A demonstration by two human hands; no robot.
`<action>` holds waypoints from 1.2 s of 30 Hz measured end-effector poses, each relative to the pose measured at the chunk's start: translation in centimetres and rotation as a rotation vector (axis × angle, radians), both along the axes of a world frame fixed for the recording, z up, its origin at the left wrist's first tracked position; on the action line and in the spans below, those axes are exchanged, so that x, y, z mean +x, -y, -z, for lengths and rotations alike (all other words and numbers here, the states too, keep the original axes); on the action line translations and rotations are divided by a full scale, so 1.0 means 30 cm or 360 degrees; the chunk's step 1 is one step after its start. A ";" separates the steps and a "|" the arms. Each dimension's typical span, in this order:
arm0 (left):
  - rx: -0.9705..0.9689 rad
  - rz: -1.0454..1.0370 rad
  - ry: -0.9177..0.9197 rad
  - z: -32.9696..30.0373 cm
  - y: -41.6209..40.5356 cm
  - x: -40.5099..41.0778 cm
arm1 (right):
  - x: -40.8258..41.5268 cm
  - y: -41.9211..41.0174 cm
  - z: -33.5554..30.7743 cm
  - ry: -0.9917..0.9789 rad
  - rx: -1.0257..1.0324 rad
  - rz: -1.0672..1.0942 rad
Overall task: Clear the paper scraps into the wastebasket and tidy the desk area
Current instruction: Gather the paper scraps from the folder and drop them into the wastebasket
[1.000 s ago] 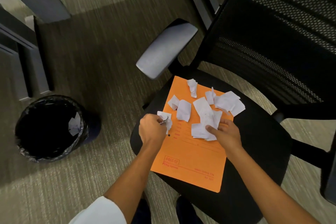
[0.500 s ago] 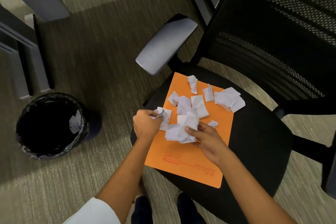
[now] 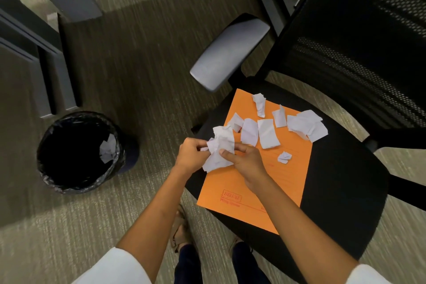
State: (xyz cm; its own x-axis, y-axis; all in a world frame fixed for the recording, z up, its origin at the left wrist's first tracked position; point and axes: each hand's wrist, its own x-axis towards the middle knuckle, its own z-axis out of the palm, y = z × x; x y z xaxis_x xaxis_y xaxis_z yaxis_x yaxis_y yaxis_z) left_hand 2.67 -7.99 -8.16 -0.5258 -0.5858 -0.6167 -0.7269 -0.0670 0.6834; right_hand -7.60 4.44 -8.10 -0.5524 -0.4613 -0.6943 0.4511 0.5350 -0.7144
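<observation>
An orange folder (image 3: 265,182) lies on the black seat of an office chair (image 3: 341,191). Several white paper scraps (image 3: 267,134) are spread over its far half, and one small crumpled scrap (image 3: 284,157) lies apart. Both hands meet over the folder's left edge and together grip a bunch of crumpled scraps (image 3: 220,147). My left hand (image 3: 192,155) pinches its left side. My right hand (image 3: 244,163) clasps it from the right, thumb on top. To the left on the carpet stands a round wastebasket (image 3: 46,168) with a black liner, a few white scraps (image 3: 107,151) inside.
The chair's grey armrest (image 3: 227,53) juts out above the folder, and its black mesh back (image 3: 359,37) fills the upper right. Dark desk legs and panels (image 3: 55,71) stand at the upper left, behind the wastebasket. My feet are on the carpet below the seat edge.
My right hand slid a bunch of scraps leftward across the folder to my left hand. Both hands now grip the gathered bunch together, lifted slightly at the folder's left edge.
</observation>
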 end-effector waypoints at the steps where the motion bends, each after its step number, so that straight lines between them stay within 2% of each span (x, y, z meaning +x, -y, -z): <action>1: 0.0051 0.0049 -0.0024 -0.001 0.006 0.005 | 0.002 0.002 0.002 -0.0008 -0.0020 -0.0024; 5: 0.0275 0.0186 -0.0090 -0.013 0.015 0.020 | 0.016 0.008 0.012 -0.0001 -0.0087 -0.0052; 10: 0.0603 -0.0057 -0.0204 -0.056 -0.009 0.012 | 0.038 0.008 0.032 -0.0034 -0.0064 0.0115; 14: 0.0576 -0.0165 -0.0237 -0.060 -0.020 0.021 | 0.032 0.001 0.021 0.0040 -0.0064 0.0222; 21: 0.0204 -0.0187 -0.0382 -0.061 -0.018 0.056 | 0.025 0.005 -0.031 0.0236 -0.0142 0.0284; 23: 0.0293 -0.0313 -0.0413 -0.072 -0.011 0.064 | 0.023 0.003 -0.047 0.0307 -0.0218 0.0288; 25: 0.0564 -0.0440 -0.0435 -0.093 0.003 0.077 | 0.025 0.007 -0.063 0.0376 -0.0286 0.0264; 28: 0.0891 -0.0333 -0.0467 -0.112 0.032 0.115 | 0.037 0.022 -0.075 0.0460 -0.0334 0.0159; 31: 0.0869 -0.0245 -0.0544 -0.109 0.055 0.166 | 0.054 0.047 -0.091 0.0515 -0.0284 0.0014; 36: 0.0741 -0.0394 -0.0582 -0.078 0.093 0.266 | 0.104 0.108 -0.135 0.0496 -0.0228 -0.0162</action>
State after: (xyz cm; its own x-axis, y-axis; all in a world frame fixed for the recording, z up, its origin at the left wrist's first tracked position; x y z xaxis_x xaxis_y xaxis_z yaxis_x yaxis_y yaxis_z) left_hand 10.64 -10.79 -5.82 -0.6339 -0.4309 -0.6422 -0.3772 -0.5527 0.7432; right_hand -4.49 1.19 -4.04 -0.2704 -0.6081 -0.7464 0.6088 0.4927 -0.6219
